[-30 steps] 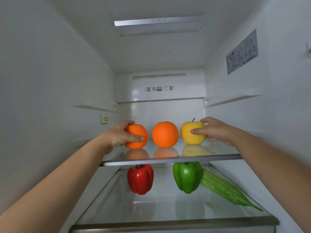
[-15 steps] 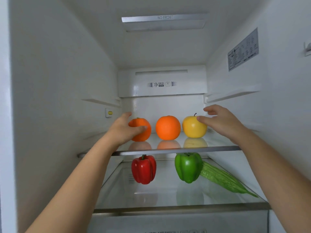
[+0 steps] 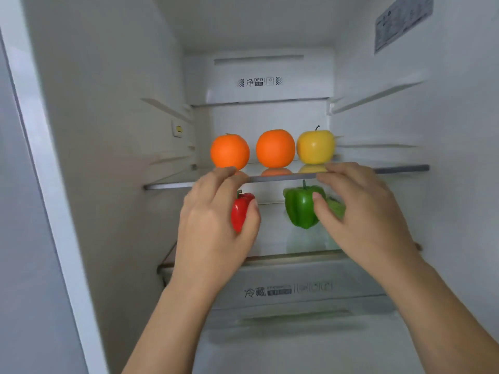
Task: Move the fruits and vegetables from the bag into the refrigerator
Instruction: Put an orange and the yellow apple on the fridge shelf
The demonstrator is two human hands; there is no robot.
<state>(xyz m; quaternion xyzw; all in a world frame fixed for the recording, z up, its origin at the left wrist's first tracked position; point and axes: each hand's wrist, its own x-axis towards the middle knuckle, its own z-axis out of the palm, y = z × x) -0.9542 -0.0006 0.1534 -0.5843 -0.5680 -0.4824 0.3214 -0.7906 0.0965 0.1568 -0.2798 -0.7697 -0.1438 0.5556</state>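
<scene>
The left hand (image 3: 213, 225) covers most of the red pepper (image 3: 241, 211). The right hand (image 3: 361, 211) hides nearly all of the gourd (image 3: 336, 207) beside the green pepper (image 3: 299, 206). The wall label (image 3: 402, 20), above the apple (image 3: 316, 147), is blurred and cut off.

"净 DEO" on rear panel (image 3: 259, 82); "冷藏" on drawer front (image 3: 289, 290)

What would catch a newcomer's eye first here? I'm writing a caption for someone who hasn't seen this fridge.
Three bright fruits stand in a row on the upper glass shelf: left orange, middle orange, then yellow apple on the right. On the shelf below, a red pepper and a green pepper show partly behind the person's left hand and right hand, both empty.
</scene>
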